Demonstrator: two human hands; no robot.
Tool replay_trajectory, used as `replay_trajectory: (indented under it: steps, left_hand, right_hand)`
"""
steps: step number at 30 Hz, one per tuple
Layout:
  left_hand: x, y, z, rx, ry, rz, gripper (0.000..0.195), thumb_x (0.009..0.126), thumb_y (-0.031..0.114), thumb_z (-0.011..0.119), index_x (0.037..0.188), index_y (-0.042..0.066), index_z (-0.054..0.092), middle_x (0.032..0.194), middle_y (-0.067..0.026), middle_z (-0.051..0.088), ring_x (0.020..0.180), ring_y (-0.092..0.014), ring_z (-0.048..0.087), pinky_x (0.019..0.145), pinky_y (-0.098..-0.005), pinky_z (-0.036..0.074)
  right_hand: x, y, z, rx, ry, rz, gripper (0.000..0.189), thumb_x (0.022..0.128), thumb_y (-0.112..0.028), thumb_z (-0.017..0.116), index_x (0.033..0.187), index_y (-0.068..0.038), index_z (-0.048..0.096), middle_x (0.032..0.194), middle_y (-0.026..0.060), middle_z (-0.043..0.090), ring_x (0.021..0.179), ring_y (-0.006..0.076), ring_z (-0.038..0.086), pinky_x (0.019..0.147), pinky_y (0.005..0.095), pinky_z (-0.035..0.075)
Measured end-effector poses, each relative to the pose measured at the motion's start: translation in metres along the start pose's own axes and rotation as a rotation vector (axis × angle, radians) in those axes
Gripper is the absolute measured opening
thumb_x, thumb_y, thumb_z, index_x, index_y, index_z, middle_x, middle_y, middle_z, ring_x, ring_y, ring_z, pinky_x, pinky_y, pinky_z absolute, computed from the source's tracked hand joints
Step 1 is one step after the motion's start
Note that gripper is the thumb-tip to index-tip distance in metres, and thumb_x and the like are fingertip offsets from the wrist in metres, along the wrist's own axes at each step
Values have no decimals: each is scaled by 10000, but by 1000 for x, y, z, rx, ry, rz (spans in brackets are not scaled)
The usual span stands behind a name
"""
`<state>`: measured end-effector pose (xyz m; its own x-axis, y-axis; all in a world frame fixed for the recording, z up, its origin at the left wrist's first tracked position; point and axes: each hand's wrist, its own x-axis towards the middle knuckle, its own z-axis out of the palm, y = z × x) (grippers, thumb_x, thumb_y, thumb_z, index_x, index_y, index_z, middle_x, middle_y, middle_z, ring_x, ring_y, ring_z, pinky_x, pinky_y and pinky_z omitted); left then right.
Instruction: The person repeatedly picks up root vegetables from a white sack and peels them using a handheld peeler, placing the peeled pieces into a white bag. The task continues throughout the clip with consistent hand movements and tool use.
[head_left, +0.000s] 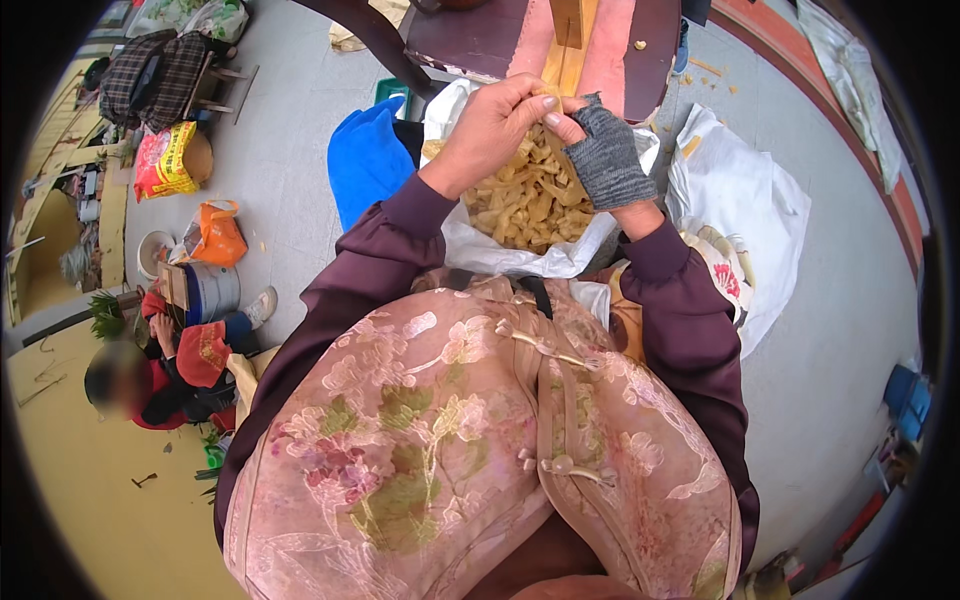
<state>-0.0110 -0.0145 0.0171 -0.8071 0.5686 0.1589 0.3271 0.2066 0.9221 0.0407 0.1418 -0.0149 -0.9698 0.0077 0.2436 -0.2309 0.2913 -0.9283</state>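
My left hand (491, 127), bare, and my right hand (611, 154), in a grey knitted fingerless glove, meet above an open white woven sack (517, 262). Fingers and thumbs of both pinch a thin yellowish-tan strip (553, 97), partly hidden by the fingertips. Many similar tan, crinkled pieces (529, 202) fill the sack below; what they are made of I cannot tell. Just beyond my fingertips stands a wooden fixture (574, 34) with a narrow slot, on a dark purple chair seat (465, 37). Pink cloth (531, 37) lies under the fixture.
Blue cloth (367, 157) lies left of the sack, another white sack (742, 195) right. Farther left are an orange bag (217, 232), a metal bucket (214, 292), a red-yellow bag (169, 161) and a seated person (187, 367). Tan scraps dot the grey tiled floor (300, 97).
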Motion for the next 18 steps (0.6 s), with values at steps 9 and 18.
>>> replay_trajectory:
  steps: [9,18]
  left_hand:
    - [-19,-11,7,-633,-231,-679,375,968,405,404,1076,75,547,839,-6,583,814,-105,568,764,-263,466]
    - [-25,-46,3,-1376,-252,-686,187,951,237,496,1052,83,532,875,14,543,754,-67,545,696,-242,499]
  right_hand:
    - [-4,-15,-7,-202,181,-272,196,887,-129,543,1045,-52,630,955,106,625,858,262,595,772,345,465]
    - [-23,-17,17,-178,-68,-463,166,864,-174,604,980,-60,638,828,104,608,766,244,587,696,341,465]
